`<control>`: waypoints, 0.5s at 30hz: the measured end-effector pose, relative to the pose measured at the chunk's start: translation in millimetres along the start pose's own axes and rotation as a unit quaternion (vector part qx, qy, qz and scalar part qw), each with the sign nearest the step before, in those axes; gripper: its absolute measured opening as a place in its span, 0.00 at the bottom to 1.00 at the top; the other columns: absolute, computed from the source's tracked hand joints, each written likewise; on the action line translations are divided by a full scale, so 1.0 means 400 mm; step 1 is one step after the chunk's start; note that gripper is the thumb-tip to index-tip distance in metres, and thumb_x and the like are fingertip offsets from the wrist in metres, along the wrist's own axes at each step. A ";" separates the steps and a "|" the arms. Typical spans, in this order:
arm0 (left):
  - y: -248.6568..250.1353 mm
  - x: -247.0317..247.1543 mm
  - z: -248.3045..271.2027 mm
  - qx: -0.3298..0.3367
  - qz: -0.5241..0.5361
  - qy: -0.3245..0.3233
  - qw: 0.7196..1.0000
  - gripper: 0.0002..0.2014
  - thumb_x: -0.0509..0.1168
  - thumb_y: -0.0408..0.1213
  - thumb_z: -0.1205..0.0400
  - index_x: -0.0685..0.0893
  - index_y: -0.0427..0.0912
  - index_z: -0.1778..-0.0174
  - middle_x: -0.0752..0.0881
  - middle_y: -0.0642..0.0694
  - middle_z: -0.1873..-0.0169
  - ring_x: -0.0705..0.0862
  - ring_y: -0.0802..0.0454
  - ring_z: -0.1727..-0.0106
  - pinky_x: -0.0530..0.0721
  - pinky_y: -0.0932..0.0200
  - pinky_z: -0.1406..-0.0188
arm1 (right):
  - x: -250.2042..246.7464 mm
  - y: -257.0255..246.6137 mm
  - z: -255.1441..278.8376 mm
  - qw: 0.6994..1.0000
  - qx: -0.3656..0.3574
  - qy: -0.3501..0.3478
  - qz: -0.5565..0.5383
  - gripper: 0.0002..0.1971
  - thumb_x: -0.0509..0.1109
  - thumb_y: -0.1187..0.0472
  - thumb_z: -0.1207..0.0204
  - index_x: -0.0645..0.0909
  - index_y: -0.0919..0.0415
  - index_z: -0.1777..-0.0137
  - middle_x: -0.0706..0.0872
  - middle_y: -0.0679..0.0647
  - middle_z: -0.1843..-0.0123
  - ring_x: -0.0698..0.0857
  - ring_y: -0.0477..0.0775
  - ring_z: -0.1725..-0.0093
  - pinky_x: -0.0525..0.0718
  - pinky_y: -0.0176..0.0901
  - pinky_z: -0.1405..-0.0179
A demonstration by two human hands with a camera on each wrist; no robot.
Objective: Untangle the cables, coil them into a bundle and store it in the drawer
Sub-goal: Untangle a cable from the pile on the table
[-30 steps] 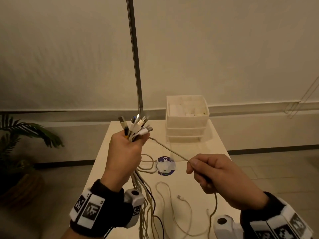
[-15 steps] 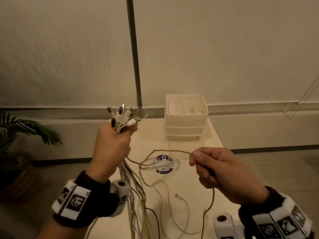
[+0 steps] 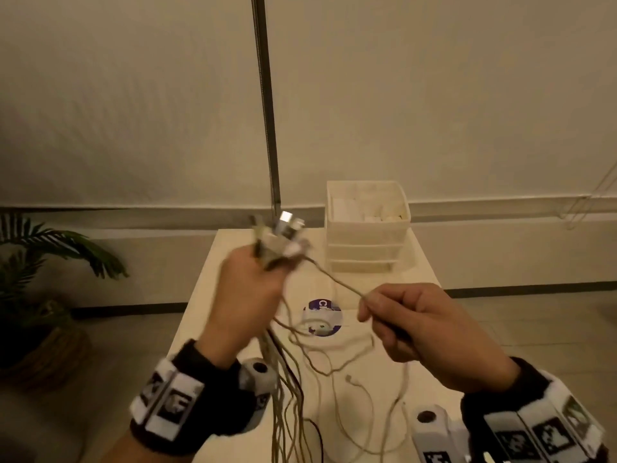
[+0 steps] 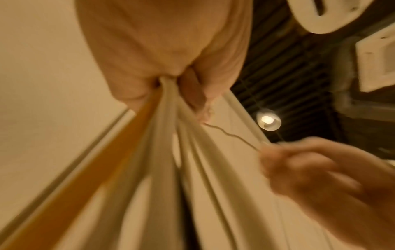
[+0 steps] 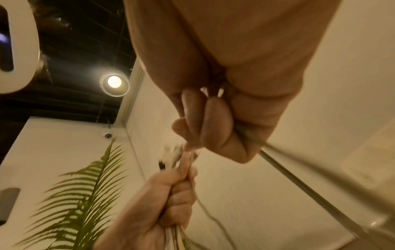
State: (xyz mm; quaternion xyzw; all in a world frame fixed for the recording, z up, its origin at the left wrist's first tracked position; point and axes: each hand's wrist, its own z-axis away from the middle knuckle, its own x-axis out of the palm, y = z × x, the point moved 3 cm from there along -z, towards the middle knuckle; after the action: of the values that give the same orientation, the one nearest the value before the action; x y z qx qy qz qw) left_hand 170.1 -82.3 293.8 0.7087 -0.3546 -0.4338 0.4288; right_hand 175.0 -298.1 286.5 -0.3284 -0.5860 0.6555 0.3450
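Observation:
My left hand is raised above the table and grips a bunch of cables just under their plugs, which stick up out of the fist. The strands hang down past my wrist; in the left wrist view they fan out below the fist. One thin beige cable runs from the plugs to my right hand, which pinches it between thumb and forefinger. In the right wrist view the curled fingers hold that strand. A white drawer unit stands at the table's far end, its drawers closed.
Loose cable loops and a white plug end lie on the white table around a round purple sticker. A metal pole rises behind the table. A potted plant stands on the floor at left.
My left hand first rose and swung left, slackening the thin cable, then came back right and lower; the strand to my right hand is now nearly straight. The right hand hardly moved.

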 end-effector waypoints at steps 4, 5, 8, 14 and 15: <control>-0.050 -0.079 -0.037 -0.066 0.077 0.119 0.988 0.13 0.75 0.46 0.23 0.85 0.45 0.70 0.71 0.57 0.84 0.66 0.55 0.80 0.67 0.51 0.73 | -0.038 0.037 0.033 0.998 0.053 0.027 -0.015 0.15 0.62 0.59 0.20 0.84 0.69 0.61 0.68 0.57 0.76 0.61 0.49 0.78 0.58 0.39 0.78; -0.043 -0.068 -0.029 -0.050 0.073 0.115 0.989 0.12 0.75 0.44 0.22 0.85 0.47 0.70 0.72 0.57 0.85 0.66 0.58 0.80 0.68 0.53 0.74 | -0.037 0.043 0.029 0.998 0.056 0.032 -0.012 0.15 0.61 0.61 0.18 0.84 0.68 0.61 0.68 0.57 0.76 0.60 0.50 0.78 0.57 0.41 0.77; 0.012 0.003 0.018 0.014 0.118 0.023 0.993 0.03 0.74 0.37 0.22 0.91 0.49 0.55 0.78 0.61 0.83 0.67 0.64 0.82 0.70 0.66 0.78 | -0.010 0.043 -0.003 0.999 0.040 0.030 -0.001 0.16 0.59 0.62 0.16 0.83 0.67 0.61 0.67 0.55 0.77 0.60 0.50 0.78 0.55 0.44 0.75; 0.026 0.080 0.038 0.094 -0.045 -0.134 0.986 0.13 0.73 0.30 0.22 0.86 0.44 0.73 0.78 0.56 0.82 0.70 0.61 0.80 0.67 0.69 0.77 | 0.026 0.002 -0.056 0.998 0.012 0.018 -0.059 0.14 0.58 0.63 0.15 0.82 0.68 0.58 0.69 0.54 0.78 0.58 0.49 0.79 0.52 0.44 0.75; 0.024 0.077 0.037 0.082 -0.054 -0.123 0.987 0.13 0.72 0.30 0.21 0.86 0.40 0.73 0.78 0.54 0.82 0.69 0.60 0.80 0.66 0.70 0.78 | 0.029 -0.004 -0.058 0.997 0.008 0.012 -0.074 0.14 0.59 0.62 0.16 0.82 0.68 0.57 0.69 0.54 0.78 0.58 0.49 0.79 0.52 0.44 0.75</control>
State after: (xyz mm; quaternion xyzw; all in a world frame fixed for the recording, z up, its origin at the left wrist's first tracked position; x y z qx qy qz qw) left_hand 166.8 -117.4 289.5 0.7008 -0.4003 -0.5098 0.2980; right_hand 188.3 -275.5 285.7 -0.2898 -0.5993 0.6287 0.4019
